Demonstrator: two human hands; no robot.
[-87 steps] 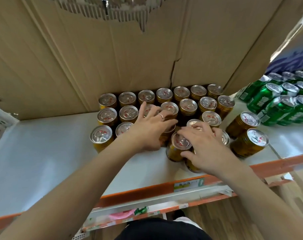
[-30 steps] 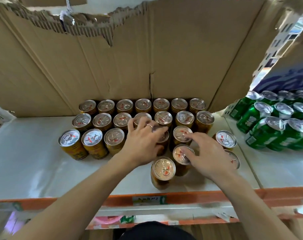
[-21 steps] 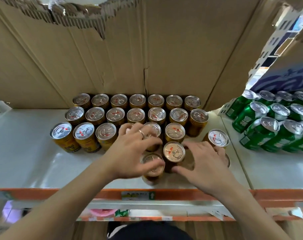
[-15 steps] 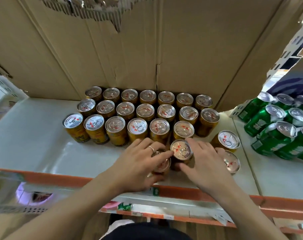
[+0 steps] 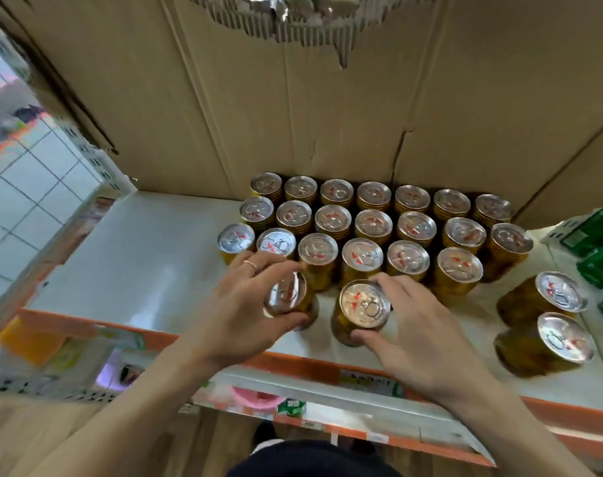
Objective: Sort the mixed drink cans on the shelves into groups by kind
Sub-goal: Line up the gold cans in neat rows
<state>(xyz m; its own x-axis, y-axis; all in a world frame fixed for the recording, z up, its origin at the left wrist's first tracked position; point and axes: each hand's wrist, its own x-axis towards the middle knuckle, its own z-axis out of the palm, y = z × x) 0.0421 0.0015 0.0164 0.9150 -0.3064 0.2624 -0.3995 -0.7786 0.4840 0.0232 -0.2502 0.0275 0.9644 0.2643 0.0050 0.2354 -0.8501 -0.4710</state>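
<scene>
Left hand (image 5: 238, 315) has pulled its can (image 5: 286, 295) left and tipped it, fingers curled round the rim, while right hand (image 5: 417, 332) clasps a second can (image 5: 362, 304) upright just beside, both just short of the block (image 5: 369, 222), probably to start a new front row.

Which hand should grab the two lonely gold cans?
Probably right: the right hand, though gripping an upright gold can, sits nearer both loose gold metal cans; the left hand holds a tilted can.
</scene>
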